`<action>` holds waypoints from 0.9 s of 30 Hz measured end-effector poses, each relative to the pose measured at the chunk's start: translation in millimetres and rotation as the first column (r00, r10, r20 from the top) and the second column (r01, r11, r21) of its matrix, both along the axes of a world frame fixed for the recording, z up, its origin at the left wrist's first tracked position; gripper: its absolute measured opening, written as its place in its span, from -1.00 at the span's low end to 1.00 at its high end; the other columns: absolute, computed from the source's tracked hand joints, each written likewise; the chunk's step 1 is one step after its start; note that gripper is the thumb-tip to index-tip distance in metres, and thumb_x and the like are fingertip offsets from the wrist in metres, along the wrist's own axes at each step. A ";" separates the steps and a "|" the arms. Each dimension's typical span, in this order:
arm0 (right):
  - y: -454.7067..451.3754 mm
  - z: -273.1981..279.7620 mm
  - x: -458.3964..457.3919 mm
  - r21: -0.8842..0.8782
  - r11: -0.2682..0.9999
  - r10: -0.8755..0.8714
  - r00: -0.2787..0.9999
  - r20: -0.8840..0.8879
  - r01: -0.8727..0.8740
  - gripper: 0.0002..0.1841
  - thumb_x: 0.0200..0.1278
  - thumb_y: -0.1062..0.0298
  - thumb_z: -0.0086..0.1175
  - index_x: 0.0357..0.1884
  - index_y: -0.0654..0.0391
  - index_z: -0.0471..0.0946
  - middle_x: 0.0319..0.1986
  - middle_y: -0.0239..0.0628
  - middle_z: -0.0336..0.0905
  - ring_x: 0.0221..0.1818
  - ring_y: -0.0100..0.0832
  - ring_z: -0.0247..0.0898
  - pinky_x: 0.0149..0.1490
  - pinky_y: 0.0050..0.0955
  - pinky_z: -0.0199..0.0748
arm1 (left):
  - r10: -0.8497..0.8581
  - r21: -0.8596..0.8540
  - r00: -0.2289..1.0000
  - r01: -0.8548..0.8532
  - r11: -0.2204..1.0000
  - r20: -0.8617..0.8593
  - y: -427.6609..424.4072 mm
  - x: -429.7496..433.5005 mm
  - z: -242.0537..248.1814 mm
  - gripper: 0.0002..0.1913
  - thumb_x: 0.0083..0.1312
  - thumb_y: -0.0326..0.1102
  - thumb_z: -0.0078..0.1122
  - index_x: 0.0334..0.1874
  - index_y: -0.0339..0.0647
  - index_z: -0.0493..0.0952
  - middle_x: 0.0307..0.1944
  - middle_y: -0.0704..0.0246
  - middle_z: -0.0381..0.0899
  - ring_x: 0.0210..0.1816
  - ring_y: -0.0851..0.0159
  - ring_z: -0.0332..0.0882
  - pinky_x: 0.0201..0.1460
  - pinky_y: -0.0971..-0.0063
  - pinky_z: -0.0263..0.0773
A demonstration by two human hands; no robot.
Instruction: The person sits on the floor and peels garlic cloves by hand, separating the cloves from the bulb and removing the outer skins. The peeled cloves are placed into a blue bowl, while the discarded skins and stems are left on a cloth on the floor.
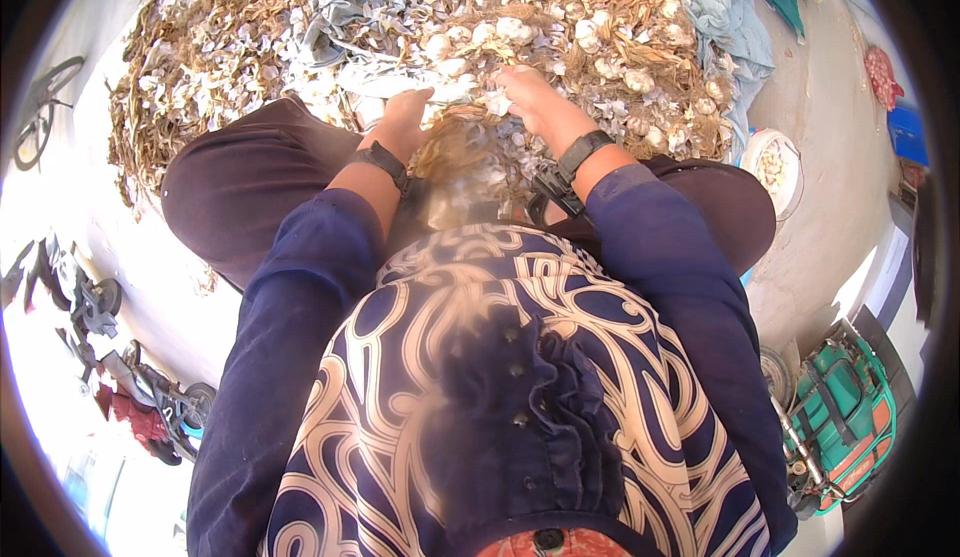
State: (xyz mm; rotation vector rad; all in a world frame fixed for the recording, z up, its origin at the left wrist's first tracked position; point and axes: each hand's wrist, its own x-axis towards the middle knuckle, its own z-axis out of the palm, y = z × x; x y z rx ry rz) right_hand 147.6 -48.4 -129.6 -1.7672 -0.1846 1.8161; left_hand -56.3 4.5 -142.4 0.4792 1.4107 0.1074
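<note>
Both of my hands reach into a heap of garlic bulbs, papery skins and dried stalks in front of my crossed legs. My left hand [405, 118] rests at the near edge of the heap; what its fingers touch is hard to tell. To the right, my right hand [529, 96] has its fingers closed around a piece of white garlic skin [497, 102]; whether a clove is under it cannot be told. Just beyond the hands lie whole garlic bulbs [514, 30]. Dried garlic stalks [457, 133] lie blurred between my wrists.
A white bucket [791, 174] of garlic cloves stands by my right knee. Pale blue cloth [731, 32] borders the heap. Farther right are a red mesh sack [881, 81], a blue container [907, 135] and a green vehicle [840, 414]. Parked motorbikes [161, 399] and a bicycle [45, 111] stand left.
</note>
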 end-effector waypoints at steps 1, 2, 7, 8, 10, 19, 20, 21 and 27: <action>-1.2 -8.2 -5.5 -0.003 0.994 0.111 0.987 0.118 -0.112 -0.44 0.26 0.32 0.08 0.30 0.19 0.26 0.21 -0.01 0.35 0.27 -0.14 0.28 0.30 -0.14 0.23 | -0.197 0.049 0.980 0.196 0.979 0.011 1.2 -3.9 -7.6 -0.32 0.40 -0.26 0.05 0.45 -0.35 -0.02 0.50 -0.05 -0.22 0.47 -0.23 -0.16 0.38 -0.14 0.13; -4.0 -14.6 -12.3 -0.019 0.975 0.218 0.948 0.231 -0.220 -0.42 0.25 0.31 0.09 0.31 0.18 0.25 0.22 -0.01 0.34 0.28 -0.15 0.27 0.29 -0.16 0.24 | -0.307 0.078 0.951 0.303 0.950 0.039 0.1 -7.3 -15.9 -0.33 0.40 -0.26 0.05 0.45 -0.34 0.00 0.50 -0.04 -0.22 0.46 -0.24 -0.15 0.38 -0.15 0.13; 2.4 -33.1 -35.5 -0.127 0.885 0.448 0.742 0.500 -0.448 -0.32 0.22 0.26 0.13 0.38 0.16 0.19 0.23 -0.04 0.35 0.23 -0.12 0.33 0.26 -0.21 0.30 | -0.466 0.142 0.875 0.449 0.882 0.130 -7.4 -20.6 -57.8 -0.44 0.41 -0.29 0.04 0.40 -0.27 0.14 0.45 0.03 -0.07 0.33 -0.23 0.11 0.27 -0.02 0.34; 4.7 -35.5 -36.8 -0.183 0.821 0.539 0.629 0.560 -0.541 -0.32 0.23 0.27 0.12 0.39 0.16 0.18 0.19 -0.05 0.39 0.18 -0.14 0.38 0.21 -0.26 0.35 | -0.483 0.153 0.867 0.465 0.872 0.123 -10.0 -20.6 -64.3 -0.46 0.41 -0.28 0.05 0.39 -0.27 0.16 0.41 0.04 -0.01 0.28 -0.19 0.18 0.21 0.03 0.42; 9.9 -40.3 -43.6 -0.096 0.862 0.491 0.775 0.397 -0.497 -0.34 0.24 0.29 0.11 0.38 0.17 0.19 0.15 -0.06 0.41 0.13 -0.20 0.40 0.16 -0.28 0.38 | -0.550 0.247 0.826 0.511 0.823 0.124 -14.4 -23.2 -71.8 -0.54 0.41 -0.29 0.04 0.31 -0.26 0.25 0.27 0.11 0.16 0.08 -0.02 0.37 0.03 0.22 0.54; -2.6 -57.7 -61.4 0.030 0.889 0.436 0.863 0.256 -0.458 -0.65 0.18 0.31 0.08 -0.02 0.26 0.56 -0.15 0.04 0.61 -0.05 -0.14 0.53 0.04 -0.27 0.45 | -0.790 0.238 0.597 0.755 0.611 0.139 -33.0 -1.7 -71.3 -0.80 0.29 -0.21 0.24 -0.23 -0.19 0.54 -0.25 0.41 0.51 -0.28 0.34 0.44 -0.18 0.37 0.44; -3.7 -58.3 -55.4 0.037 0.896 0.411 0.858 0.307 -0.442 -0.66 0.18 0.28 0.08 -0.06 0.28 0.57 -0.20 0.04 0.62 -0.11 -0.13 0.55 0.00 -0.26 0.47 | -0.756 0.155 0.639 0.740 0.655 0.143 -34.5 1.1 -69.2 -0.80 0.27 -0.22 0.27 -0.24 -0.21 0.55 -0.27 0.42 0.51 -0.30 0.36 0.41 -0.20 0.37 0.43; -4.6 -57.5 -46.8 0.043 0.904 0.384 0.851 0.359 -0.426 -0.66 0.18 0.26 0.08 -0.10 0.29 0.58 -0.25 0.05 0.62 -0.16 -0.12 0.57 -0.03 -0.25 0.49 | -0.739 0.118 0.658 0.730 0.673 0.144 -36.2 3.5 -66.5 -0.79 0.26 -0.24 0.29 -0.22 -0.23 0.56 -0.26 0.42 0.52 -0.30 0.36 0.41 -0.21 0.38 0.43; -10.7 -27.0 12.2 -0.285 0.789 0.613 0.719 0.327 -0.544 -0.59 0.31 0.18 0.01 -0.06 0.40 0.49 -0.23 -0.09 0.60 -0.33 -0.28 0.58 -0.30 -0.36 0.64 | -0.491 -0.203 0.855 0.517 0.832 0.164 -39.3 27.6 -46.6 -0.68 0.20 -0.38 0.32 0.00 -0.32 0.58 -0.14 0.31 0.61 -0.18 0.30 0.58 -0.21 0.43 0.51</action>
